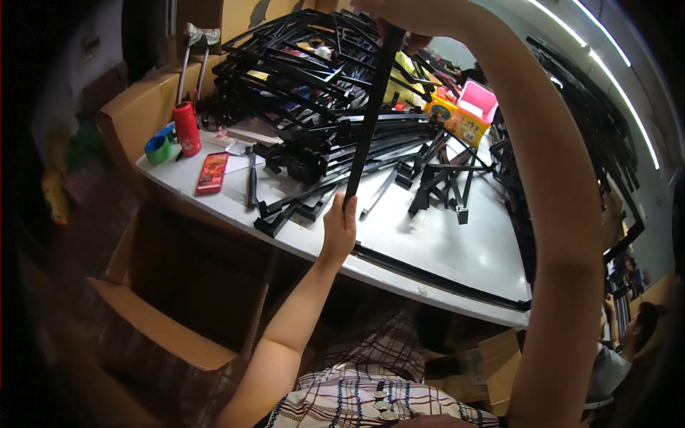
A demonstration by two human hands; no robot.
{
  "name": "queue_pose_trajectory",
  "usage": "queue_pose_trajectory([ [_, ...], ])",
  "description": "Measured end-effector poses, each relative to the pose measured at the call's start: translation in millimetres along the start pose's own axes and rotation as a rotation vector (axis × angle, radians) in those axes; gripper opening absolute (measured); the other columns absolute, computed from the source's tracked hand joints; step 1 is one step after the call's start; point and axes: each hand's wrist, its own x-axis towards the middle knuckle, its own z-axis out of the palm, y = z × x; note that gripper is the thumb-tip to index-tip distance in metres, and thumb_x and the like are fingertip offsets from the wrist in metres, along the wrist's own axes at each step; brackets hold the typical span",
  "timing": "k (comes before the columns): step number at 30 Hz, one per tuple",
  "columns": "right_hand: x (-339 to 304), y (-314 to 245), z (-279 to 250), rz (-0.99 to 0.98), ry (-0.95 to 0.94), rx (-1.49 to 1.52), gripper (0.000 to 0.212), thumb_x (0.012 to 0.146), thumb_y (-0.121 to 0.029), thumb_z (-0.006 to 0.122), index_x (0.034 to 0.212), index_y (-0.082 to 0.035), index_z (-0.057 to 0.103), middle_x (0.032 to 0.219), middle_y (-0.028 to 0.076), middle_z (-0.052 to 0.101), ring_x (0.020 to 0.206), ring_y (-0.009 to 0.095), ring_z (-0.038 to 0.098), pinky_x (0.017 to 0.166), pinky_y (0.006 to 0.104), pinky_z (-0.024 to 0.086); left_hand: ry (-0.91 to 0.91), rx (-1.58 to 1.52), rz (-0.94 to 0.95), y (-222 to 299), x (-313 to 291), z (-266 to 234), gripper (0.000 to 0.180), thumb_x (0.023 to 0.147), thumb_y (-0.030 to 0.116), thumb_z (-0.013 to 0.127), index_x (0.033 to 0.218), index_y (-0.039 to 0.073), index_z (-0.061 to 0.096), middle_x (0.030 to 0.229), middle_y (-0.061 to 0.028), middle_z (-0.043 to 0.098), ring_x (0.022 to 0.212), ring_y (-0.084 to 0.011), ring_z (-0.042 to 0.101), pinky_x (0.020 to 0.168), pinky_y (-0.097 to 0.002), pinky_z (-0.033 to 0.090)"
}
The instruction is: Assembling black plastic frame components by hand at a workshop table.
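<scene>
A long, straight black bar (371,118) stands steeply tilted over the front of the white table. My left hand (341,222) is closed around its lower end, near the table's front edge. High up at the top of the view, my right hand (417,20) holds the upper end, with part of the hand cut off by the picture's rim. Another black strip (442,274) runs along the front table edge to the right of my left hand. Whether it joins the held bar is hidden by my hand.
Black bars and frames (292,78) lie heaped across the white table (471,246). At left are a red phone (212,173), a red bottle (187,130) and green tape (158,148). A yellow basket (457,118) stands behind. An open carton (168,324) is below; another person (621,349) sits at right.
</scene>
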Motion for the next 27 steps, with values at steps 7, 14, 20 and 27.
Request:
queue_pose_trajectory([
  [7, 9.8, 18.2, -5.7, 0.141, -0.169, -0.266, 0.061, 0.096, -0.051, 0.031, 0.087, -0.004, 0.069, 0.074, 0.014, 0.065, 0.075, 0.027, 0.061, 0.075, 0.0383, 0.047, -0.102, -0.032, 0.012, 38.5, 22.5, -9.4, 0.026, 0.099, 0.027, 0.048, 0.085, 0.005, 0.045, 0.055, -0.0049, 0.047, 0.047, -0.0138, 0.048, 0.045, -0.0297, 0.037],
  [14, -25.8, -39.9, -5.4, 0.331, -0.061, -0.321, 0.056, 0.097, -0.048, 0.038, 0.131, -0.005, 0.048, 0.120, 0.016, 0.059, 0.088, 0.023, 0.064, 0.093, 0.0366, 0.047, -0.006, 0.034, 0.119, 15.1, 37.1, -3.8, 0.016, 0.097, 0.019, 0.050, 0.092, 0.005, 0.044, 0.058, -0.0155, 0.048, 0.053, -0.0363, 0.051, 0.047, -0.0400, 0.037],
  [20, -62.3, -11.6, -0.3, 0.371, 0.209, -0.529, 0.042, 0.100, -0.037, 0.035, 0.106, 0.000, 0.055, 0.095, 0.017, 0.063, 0.092, 0.031, 0.061, 0.084, 0.0396, 0.045, 0.054, 0.302, 0.169, -12.5, 74.2, -109.1, 0.019, 0.095, 0.019, 0.051, 0.102, 0.003, 0.057, 0.093, -0.0137, 0.055, 0.096, -0.0291, 0.054, 0.083, -0.0375, 0.044],
  [27, -67.4, -2.0, -5.3, 0.220, 0.149, -0.512, 0.043, 0.100, -0.036, 0.031, 0.105, 0.000, 0.053, 0.102, 0.019, 0.060, 0.094, 0.033, 0.058, 0.085, 0.0401, 0.045, -0.177, 1.039, 0.157, -23.6, 87.4, -178.1, 0.024, 0.086, 0.025, 0.059, 0.087, 0.002, 0.066, 0.090, -0.0169, 0.064, 0.089, -0.0331, 0.059, 0.081, -0.0403, 0.048],
])
